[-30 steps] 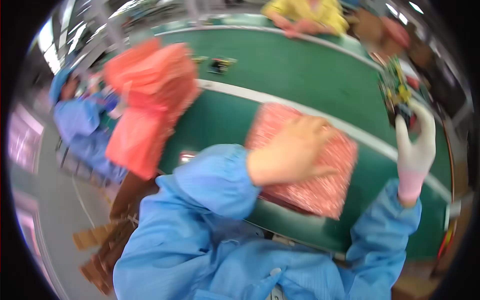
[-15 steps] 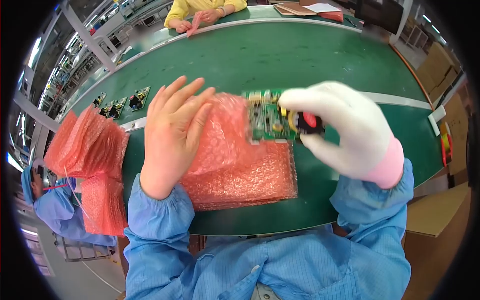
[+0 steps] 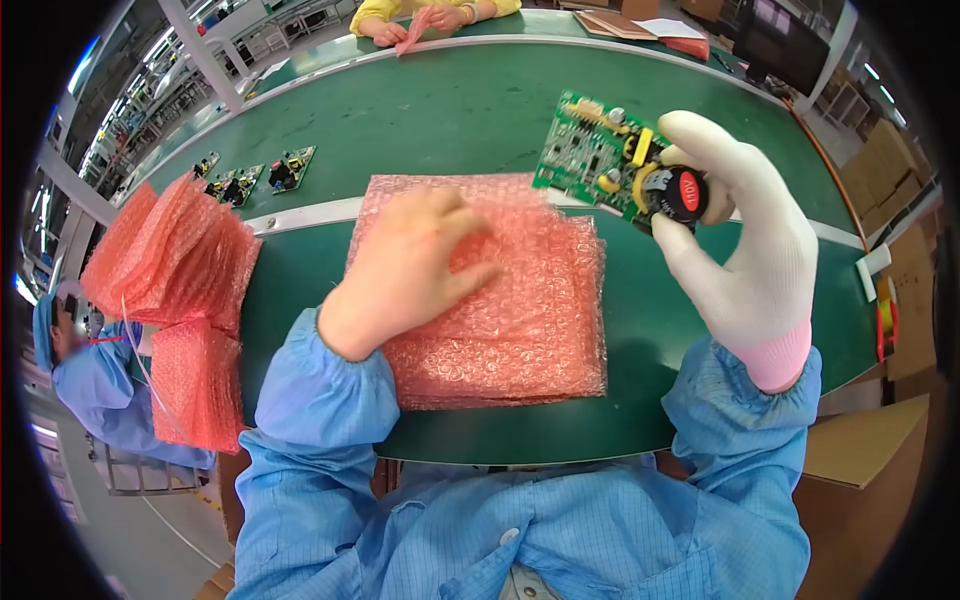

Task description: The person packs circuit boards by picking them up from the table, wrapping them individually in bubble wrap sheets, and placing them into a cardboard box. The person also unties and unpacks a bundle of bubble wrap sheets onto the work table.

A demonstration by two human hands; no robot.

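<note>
My right hand (image 3: 745,225), in a white glove with a pink cuff, grips a green circuit board (image 3: 590,150) at its right end, by a round black part with a red top. The board is raised and tilted above the bench, beyond the stack of pink bubble-wrap bags (image 3: 500,370). Over the left part of that stack is my bare left hand (image 3: 405,270), palm down, thumb and fingers apart and slightly blurred. Its fingertips are on or just above the top bag (image 3: 510,295); contact is not clear.
More pink bubble-wrap bags (image 3: 170,260) are piled at the left edge. Several circuit boards (image 3: 290,170) lie behind them on the green bench (image 3: 440,110). Across the bench, a co-worker's hands (image 3: 445,18) hold pink wrap. Another person (image 3: 90,370) is at far left. Cardboard boxes (image 3: 865,440) stand at right.
My right hand has lifted the board up and right, away from the bags. My left hand has moved right and down over the stack, where the raised top bag now lies flatter.
</note>
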